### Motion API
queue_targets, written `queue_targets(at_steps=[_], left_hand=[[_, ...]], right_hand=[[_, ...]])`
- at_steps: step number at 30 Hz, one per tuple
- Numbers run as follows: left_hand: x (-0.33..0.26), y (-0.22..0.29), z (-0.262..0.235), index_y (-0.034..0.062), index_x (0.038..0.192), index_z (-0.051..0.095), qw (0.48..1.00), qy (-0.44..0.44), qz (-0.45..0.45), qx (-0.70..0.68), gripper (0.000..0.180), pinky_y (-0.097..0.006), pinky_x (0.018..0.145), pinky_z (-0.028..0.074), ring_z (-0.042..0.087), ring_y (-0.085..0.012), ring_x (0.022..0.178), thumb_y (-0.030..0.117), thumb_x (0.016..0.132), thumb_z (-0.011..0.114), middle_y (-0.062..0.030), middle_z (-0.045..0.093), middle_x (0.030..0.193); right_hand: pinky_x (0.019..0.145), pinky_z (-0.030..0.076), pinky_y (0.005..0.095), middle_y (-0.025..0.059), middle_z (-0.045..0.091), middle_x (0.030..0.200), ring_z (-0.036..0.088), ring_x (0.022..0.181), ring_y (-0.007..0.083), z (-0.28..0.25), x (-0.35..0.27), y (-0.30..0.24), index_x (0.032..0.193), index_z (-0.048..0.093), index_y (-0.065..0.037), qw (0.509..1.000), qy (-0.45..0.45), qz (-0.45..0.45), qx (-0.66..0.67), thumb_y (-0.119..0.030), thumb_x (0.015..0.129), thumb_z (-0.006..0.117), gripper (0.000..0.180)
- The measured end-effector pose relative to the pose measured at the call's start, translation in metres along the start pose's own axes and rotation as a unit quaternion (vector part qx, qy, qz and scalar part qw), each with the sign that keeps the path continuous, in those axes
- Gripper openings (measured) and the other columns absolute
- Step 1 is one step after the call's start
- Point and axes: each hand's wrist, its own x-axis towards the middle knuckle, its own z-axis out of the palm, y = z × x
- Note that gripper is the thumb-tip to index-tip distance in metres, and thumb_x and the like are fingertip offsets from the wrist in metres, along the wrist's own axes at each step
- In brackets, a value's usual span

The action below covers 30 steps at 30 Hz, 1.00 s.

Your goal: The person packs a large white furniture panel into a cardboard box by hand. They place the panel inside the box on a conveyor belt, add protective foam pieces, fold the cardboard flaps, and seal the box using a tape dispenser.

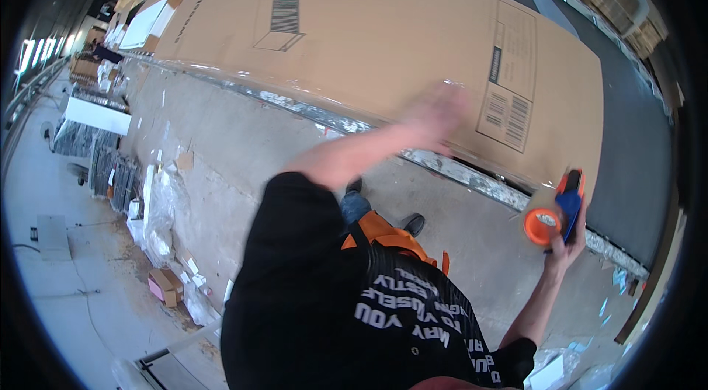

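A long, flat cardboard box [369, 36] with printed panels lies across the bench in front of me. My left hand [436, 119] is over its near part, blurred by motion, with the thumb apart from the fingers and nothing seen in it. Whether the palm touches the cardboard, I cannot tell. At the box's near right corner, my right hand [566, 248] grips a tape dispenser [570, 202] in blue, orange and black. Its orange-sided tape roll [542, 226] faces left. Between dispenser and box edge shows a brownish strip that looks like tape.
Under the box is a dark-topped bench [634, 161] with a worn metal edge [608, 248]. Stacked cardboard [627, 10] stands beyond it. On the floor to the left lie plastic wrap [164, 206], a small open carton [166, 287] and wrapped stacks [110, 169].
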Motion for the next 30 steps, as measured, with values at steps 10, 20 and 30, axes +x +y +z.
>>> queue_targets(at_steps=[10,20,30], left_hand=[[-0.178,-0.156,-0.040,-0.0010,0.136,0.040,0.989,0.024,-0.070,0.125,0.106,-0.041,0.112,0.030,0.035,-0.0329,0.134,0.072,0.062,0.063,-0.0148,0.039,0.144],[-0.287,-0.172,0.007,0.0028,0.148,-0.006,0.491,0.580,-0.484,-0.434,0.111,-0.044,0.116,0.014,0.016,-0.0301,0.142,0.057,0.080,0.063,-0.0245,-0.001,0.153],[-0.206,-0.184,0.017,0.0084,0.144,-0.026,0.386,0.668,-0.472,-0.427,0.111,-0.040,0.116,0.011,0.011,-0.0303,0.143,0.019,0.086,0.067,-0.0194,-0.007,0.156]], right_hand=[[0.099,0.040,0.0307,0.0095,0.059,0.122,0.055,0.112,0.0176,0.187,0.087,0.064,0.131,0.050,0.004,0.976,-0.005,0.099,0.197,-0.002,0.076,0.057,0.056],[0.086,0.049,0.0337,0.0113,0.064,0.105,0.062,0.096,0.0205,0.139,0.077,0.097,0.108,0.061,0.003,0.973,0.134,0.105,0.154,-0.023,0.078,0.060,0.040],[0.089,0.050,0.0384,0.0138,0.062,0.111,0.061,0.103,0.0236,0.059,0.085,0.144,0.113,0.059,0.005,0.985,0.167,0.036,-0.014,-0.027,0.088,0.057,0.041]])
